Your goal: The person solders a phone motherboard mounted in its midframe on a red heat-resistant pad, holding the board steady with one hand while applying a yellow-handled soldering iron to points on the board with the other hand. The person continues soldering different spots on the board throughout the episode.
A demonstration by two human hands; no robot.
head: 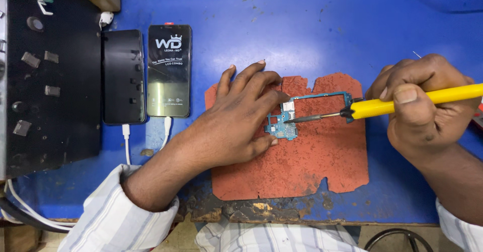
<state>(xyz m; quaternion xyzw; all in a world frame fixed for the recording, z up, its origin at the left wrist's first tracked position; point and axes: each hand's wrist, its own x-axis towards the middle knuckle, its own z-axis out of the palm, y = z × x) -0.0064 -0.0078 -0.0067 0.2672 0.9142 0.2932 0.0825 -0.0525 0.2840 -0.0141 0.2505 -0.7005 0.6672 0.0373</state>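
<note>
We see our left hand lying flat, palm down, fingers spread and pointing away from us, thumb tucked toward the right hand. That right hand is curled into a closed pen-like grip, thumb on top, wrist bent inward toward the left hand. Both forearms come in from striped sleeves.

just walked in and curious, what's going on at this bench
A person is working on a small blue circuit board that lies on a worn red mat on a blue table. The left hand presses the board flat, while the right hand holds a yellow soldering iron with its tip on the board. Two phones lie side by side to the left, with white cables plugged in.
</note>
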